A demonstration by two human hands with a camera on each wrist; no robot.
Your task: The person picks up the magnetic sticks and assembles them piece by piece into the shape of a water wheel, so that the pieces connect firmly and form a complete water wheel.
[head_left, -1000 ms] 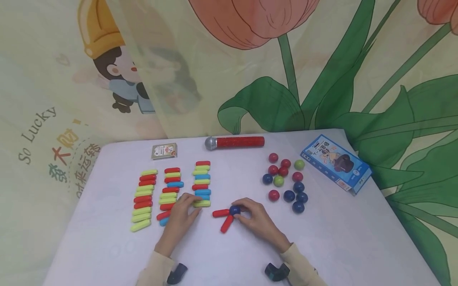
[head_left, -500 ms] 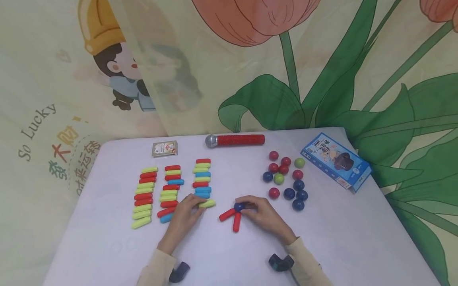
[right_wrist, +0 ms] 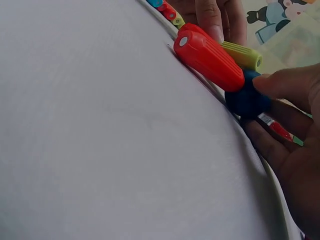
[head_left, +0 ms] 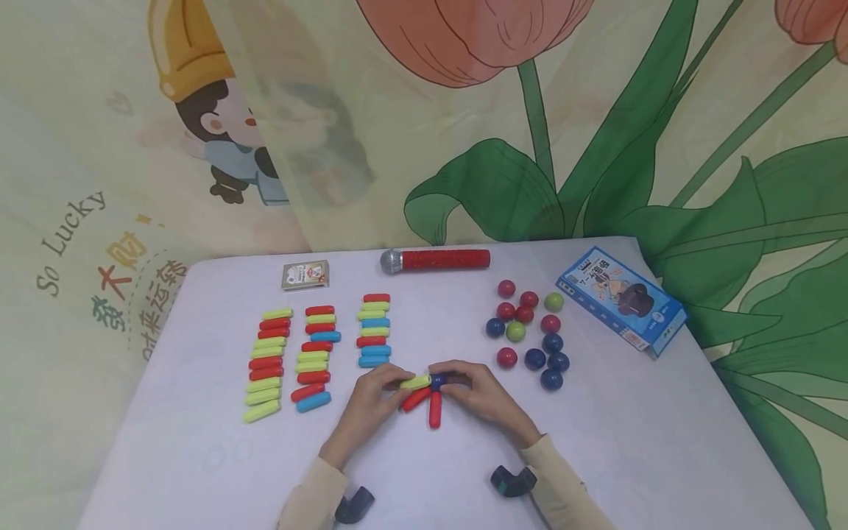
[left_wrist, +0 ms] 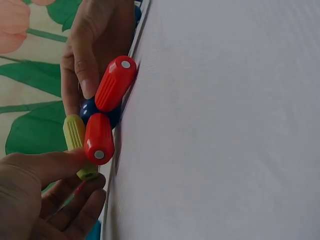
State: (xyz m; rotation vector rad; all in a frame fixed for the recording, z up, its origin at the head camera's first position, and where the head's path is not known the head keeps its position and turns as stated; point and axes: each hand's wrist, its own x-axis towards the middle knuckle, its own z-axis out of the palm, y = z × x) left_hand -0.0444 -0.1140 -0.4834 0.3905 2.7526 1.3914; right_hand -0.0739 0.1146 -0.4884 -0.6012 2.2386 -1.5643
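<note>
My right hand (head_left: 486, 394) pinches a dark blue ball (head_left: 437, 381) between thumb and fingers, low over the white table. Two red rods, one pointing toward me (head_left: 435, 410) and one slanting left (head_left: 416, 399), are joined to the ball. With thumb and fingers, my left hand (head_left: 371, 401) holds a yellow-green rod (head_left: 415, 383), its far end at the ball's left side. In the right wrist view that rod's end (right_wrist: 259, 62) lies close by the blue ball (right_wrist: 245, 100); whether they touch is hard to tell. Pale dots mark the red rods' ends in the left wrist view.
Three columns of red, yellow-green and blue rods (head_left: 318, 336) lie to the left. Loose red, green and blue balls (head_left: 534, 359) are grouped at right. Along the back are a card box (head_left: 305, 275), a red microphone (head_left: 445, 260) and a blue box (head_left: 623, 300).
The left hand has taken the yellow-green rod from the front of the third column and carried it right to the blue ball. The ball with its red rods has turned slightly in the right hand.
</note>
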